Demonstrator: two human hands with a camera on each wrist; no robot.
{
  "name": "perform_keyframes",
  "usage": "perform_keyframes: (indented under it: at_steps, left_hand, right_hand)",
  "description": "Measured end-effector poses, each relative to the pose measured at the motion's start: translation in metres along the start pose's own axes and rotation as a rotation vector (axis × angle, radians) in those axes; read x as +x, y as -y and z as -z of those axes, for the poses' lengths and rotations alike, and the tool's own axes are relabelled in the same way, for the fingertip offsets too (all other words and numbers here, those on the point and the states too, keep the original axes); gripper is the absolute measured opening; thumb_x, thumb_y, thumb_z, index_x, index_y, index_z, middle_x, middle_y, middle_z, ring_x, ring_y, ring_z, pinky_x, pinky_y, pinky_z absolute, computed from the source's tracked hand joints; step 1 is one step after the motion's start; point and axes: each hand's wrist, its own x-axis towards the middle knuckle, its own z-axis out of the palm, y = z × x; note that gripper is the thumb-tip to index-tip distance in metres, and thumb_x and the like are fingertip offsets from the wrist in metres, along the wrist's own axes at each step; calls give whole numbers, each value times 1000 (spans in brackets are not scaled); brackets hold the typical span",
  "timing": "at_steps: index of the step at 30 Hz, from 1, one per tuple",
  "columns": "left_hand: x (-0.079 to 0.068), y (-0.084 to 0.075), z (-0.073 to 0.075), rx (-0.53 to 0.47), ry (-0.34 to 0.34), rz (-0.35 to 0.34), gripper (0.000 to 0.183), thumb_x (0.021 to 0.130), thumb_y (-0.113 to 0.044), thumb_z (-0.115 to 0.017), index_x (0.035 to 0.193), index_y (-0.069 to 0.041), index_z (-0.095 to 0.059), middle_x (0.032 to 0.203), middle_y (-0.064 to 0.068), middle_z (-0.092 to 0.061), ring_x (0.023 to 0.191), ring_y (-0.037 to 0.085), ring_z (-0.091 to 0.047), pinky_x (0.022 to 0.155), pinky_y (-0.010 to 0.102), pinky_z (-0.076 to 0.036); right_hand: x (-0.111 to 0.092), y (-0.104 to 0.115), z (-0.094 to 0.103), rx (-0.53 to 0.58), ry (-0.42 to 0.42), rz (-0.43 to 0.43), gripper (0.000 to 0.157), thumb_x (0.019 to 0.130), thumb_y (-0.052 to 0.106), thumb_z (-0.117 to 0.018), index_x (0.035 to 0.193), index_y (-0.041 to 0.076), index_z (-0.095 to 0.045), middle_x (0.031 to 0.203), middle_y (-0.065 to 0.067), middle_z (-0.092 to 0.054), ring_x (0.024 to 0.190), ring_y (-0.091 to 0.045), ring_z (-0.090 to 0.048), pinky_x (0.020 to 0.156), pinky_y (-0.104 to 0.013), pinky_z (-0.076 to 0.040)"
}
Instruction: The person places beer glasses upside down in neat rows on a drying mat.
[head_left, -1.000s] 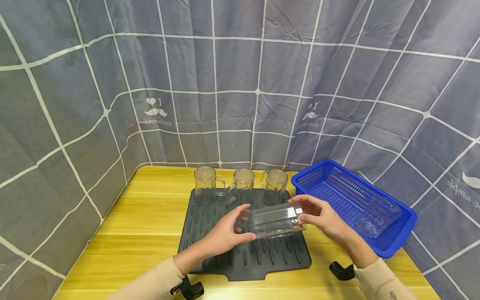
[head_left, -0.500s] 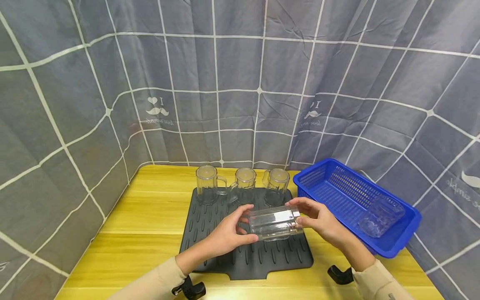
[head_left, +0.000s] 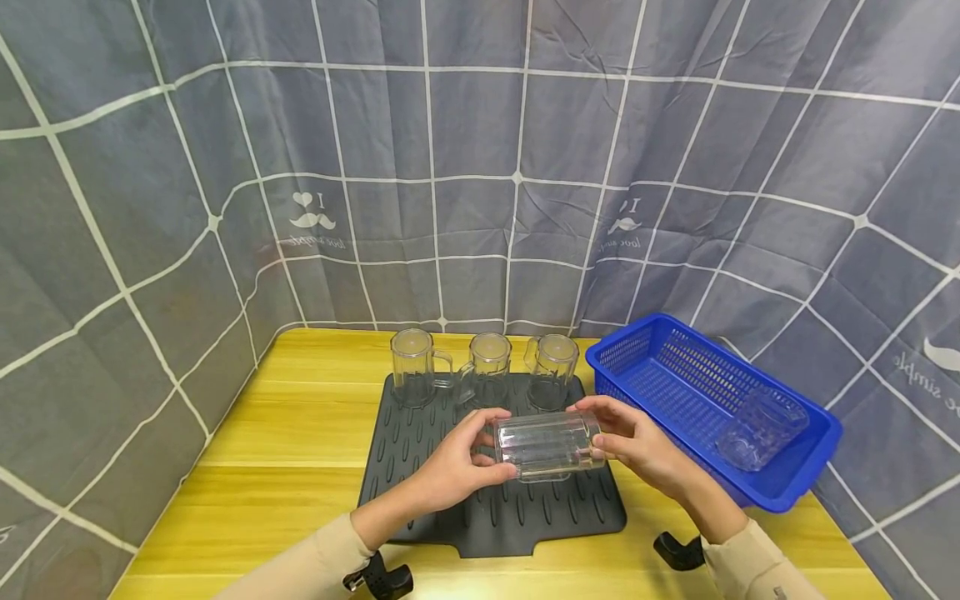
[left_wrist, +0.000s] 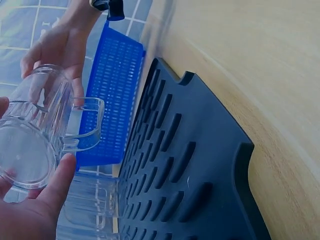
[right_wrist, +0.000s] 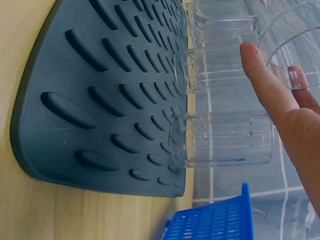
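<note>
A clear glass mug (head_left: 546, 446) lies sideways in the air over the dark drying mat (head_left: 498, 525), held between both hands. My left hand (head_left: 453, 468) grips its base end, thumb below and fingers above. The right hand (head_left: 639, 435) grips the rim end. The mug's handle (left_wrist: 92, 125) points down toward the mat in the left wrist view. Behind the held mug, three similar glass mugs stand upside down along the mat's far edge: a left one (head_left: 412, 367), a middle one (head_left: 489, 367) and a right one (head_left: 553, 368).
To the right, a blue plastic basket (head_left: 626, 385) sits on the wooden table (head_left: 300, 433), with another clear glass mug (head_left: 759, 432) lying in its near end. A grey checked curtain (head_left: 472, 217) hangs behind and along both sides.
The held mug has shifted slightly left and tilted closer to level, with both hands keeping their grip. The standing mugs and the basket look the same.
</note>
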Motion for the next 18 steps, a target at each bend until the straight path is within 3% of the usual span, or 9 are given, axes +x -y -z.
perform_keyframes:
  at_steps: [12, 18]
  left_hand:
    - [-4, -1, 5, 22, -42, -48, 62, 93, -25, -74, 148, -29, -45, 150, 5, -43, 117, 25, -56, 89, 32, -56]
    - [-6, -8, 10, 82, -78, -67, 64, 90, -23, -77, 146, -30, -48, 141, -1, -51, 107, 22, -58, 83, 29, -57]
  right_hand:
    - [1, -8, -1, 46, 72, -66, 47, 102, -1, -49, 147, -4, -37, 141, -20, -51, 122, -28, -60, 93, -40, -57]
    - [1, -8, 1, 11, 98, -71, 48, 102, 1, -49, 149, 0, -38, 148, -15, -48, 130, -19, -56, 98, -37, -54]
